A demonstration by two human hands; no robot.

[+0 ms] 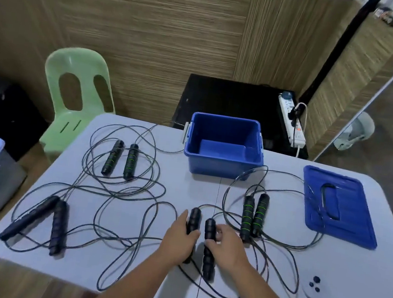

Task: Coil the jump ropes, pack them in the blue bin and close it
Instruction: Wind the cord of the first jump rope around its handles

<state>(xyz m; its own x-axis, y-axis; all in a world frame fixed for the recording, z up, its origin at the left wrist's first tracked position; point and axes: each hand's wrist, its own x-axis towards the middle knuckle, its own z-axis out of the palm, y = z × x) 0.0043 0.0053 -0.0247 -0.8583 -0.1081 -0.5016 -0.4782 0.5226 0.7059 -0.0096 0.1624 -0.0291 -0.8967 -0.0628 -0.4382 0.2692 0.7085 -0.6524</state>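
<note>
We see four jump ropes spread loose on the pale table (122, 277), their thin dark cords in tangled, uncoiled loops. Each has two black foam handles. The far-left pair (123, 160) and the right pair (254, 216) carry green rings, and the near-left pair (51, 222) is plain black. At the near middle, our left hand (179, 237) curls round the left handle (194, 220) and our right hand (227, 246) curls round the right handle (207, 259), the hands close together but apart.

The blue bin (222, 167) stands open at the far edge with nothing in it. Its lid (338, 206) lies flat to the right, over some cord. A white controller (321, 297) rests at the near right.

Beyond the table we see a green plastic chair (76, 96), a power strip (292, 122) and wood-grain walls.
</note>
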